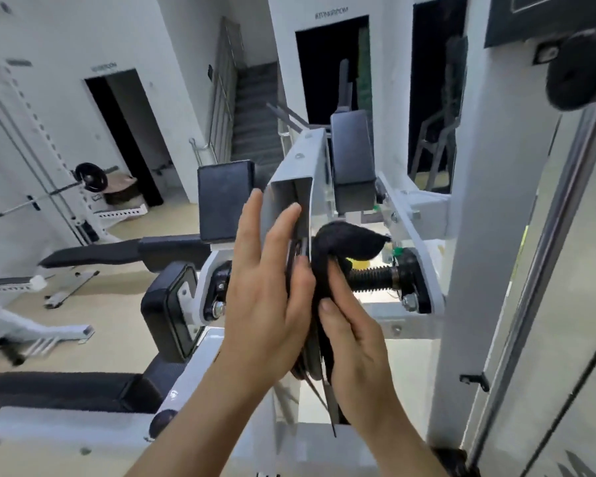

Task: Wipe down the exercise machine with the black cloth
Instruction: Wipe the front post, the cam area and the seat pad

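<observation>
A white exercise machine with black pads fills the middle; its white lever arm (pixel 298 166) rises between my hands. My left hand (pixel 267 287) lies flat against the arm's left face, fingers spread and straight. The black cloth (pixel 350 241) is bunched against the arm's right side, beside a threaded black bolt (pixel 374 278). My right hand (pixel 353 342) grips the cloth from below, thumb and fingers pinching it to the metal. Part of the cloth hangs down between my palms, hidden.
The machine's tall white upright (pixel 475 235) and chrome guide rods (pixel 544 253) stand close on the right. Black pads (pixel 226 197) and a bench (pixel 93 254) sit left. A barbell rack (pixel 66 187) is at far left; stairs (pixel 255 108) and dark doorways lie behind.
</observation>
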Motion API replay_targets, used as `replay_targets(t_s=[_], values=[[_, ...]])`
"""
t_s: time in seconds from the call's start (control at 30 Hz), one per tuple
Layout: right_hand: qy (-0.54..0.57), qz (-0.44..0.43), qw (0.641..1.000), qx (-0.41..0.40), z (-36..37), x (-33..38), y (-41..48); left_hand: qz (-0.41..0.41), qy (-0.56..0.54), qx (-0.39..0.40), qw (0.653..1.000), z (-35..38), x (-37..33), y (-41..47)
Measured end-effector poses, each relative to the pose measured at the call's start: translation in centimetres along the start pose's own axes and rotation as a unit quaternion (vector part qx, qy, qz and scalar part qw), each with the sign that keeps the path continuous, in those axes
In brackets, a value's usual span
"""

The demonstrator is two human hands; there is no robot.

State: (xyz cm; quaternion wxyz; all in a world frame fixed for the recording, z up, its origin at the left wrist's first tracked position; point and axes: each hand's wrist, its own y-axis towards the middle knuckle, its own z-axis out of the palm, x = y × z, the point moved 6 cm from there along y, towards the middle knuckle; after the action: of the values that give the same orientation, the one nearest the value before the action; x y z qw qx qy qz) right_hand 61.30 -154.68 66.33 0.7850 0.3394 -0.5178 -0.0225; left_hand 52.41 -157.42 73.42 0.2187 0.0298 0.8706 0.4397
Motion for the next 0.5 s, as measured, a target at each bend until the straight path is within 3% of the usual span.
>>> replay_targets(t_s=[0.1, 0.2, 0.37, 0.5], values=[[-0.048, 0.008, 0.999, 0.002, -0.7, -0.1, 4.6, -0.017, -0.003, -0.005, 1.000, 0.1, -0.1, 0.1], [-0.029, 0.006, 1.000, 0.005, -0.4, 0.6, 6.5, -0.039, -0.013, -0.007, 0.999, 0.1, 0.2, -0.1], [-0.042, -0.118, 0.992, 0.023, 1.5, 2.2, -0.3, -0.076, -0.085, -0.051, 0.992, -0.3, 1.1, -0.9], [-0.046, -0.012, 0.998, -0.033, 0.4, 1.3, 5.1, -0.113, -0.060, -0.068, 0.990, 0.0, 1.3, -0.8]])
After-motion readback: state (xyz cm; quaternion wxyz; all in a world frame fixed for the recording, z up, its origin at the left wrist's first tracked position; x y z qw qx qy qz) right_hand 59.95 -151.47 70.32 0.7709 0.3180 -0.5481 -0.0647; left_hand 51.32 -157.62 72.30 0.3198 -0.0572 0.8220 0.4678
